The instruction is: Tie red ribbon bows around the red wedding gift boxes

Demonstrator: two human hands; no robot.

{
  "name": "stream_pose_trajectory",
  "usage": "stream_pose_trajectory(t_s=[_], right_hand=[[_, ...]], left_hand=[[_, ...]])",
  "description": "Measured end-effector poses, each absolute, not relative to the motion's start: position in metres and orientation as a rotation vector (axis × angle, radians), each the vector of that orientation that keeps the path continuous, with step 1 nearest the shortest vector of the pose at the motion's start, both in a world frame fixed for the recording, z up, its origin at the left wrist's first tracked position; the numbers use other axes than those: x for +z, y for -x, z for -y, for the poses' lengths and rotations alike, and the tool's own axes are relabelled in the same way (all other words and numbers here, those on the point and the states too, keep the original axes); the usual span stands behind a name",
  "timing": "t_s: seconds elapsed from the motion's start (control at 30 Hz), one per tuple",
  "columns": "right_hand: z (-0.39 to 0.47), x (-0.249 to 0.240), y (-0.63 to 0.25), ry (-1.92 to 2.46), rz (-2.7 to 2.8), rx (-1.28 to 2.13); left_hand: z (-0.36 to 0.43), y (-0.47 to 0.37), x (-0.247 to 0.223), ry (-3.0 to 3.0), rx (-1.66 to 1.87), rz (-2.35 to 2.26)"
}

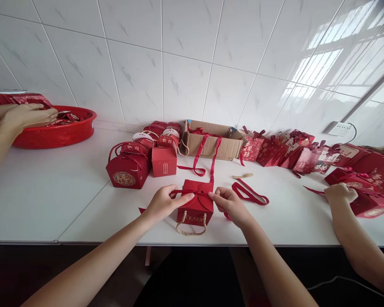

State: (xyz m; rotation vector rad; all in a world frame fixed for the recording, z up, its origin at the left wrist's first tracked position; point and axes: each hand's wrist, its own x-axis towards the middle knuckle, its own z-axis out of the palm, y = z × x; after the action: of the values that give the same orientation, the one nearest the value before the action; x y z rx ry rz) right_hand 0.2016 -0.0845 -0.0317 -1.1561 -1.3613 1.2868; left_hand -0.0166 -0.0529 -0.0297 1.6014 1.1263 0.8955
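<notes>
Hands (161, 203) (229, 204) pinch flat red ribbon (197, 193) atop a rope-handled box (196, 206).

Packing workroom, gift boxes (196, 206) on worktable (67, 183)

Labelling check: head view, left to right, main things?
Red plastic basin, gift box with red cord handle, small red carton, gift box with gold rope handle, loose red ribbon, wall socket.

Red basin (56, 137), power strip (338, 128) near tiled wall (187, 68)
</notes>
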Motion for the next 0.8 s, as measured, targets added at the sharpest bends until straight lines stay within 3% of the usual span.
stream_pose_trajectory(t_s=[0.4,0.57,0.73,0.8], right_hand=[[0.084,-0.033,-0.211,1.298,1.476,0.997],[0.105,-0.037,-0.217,1.407,1.341,0.577],[0.133,-0.054,-0.209,1.426,1.27,1.231],[0.134,-0.061,-0.203,1.388,1.136,1.33]], left_hand=[[0.048,0.031,-0.037,-1.785,0.924,-1.165],[0.063,0.051,-0.038,-1.796,1.305,-1.366],[0.086,0.062,-0.039,-1.706,0.987,-1.189],[0.084,0.057,-0.041,-1.621,0.919,-1.174]])
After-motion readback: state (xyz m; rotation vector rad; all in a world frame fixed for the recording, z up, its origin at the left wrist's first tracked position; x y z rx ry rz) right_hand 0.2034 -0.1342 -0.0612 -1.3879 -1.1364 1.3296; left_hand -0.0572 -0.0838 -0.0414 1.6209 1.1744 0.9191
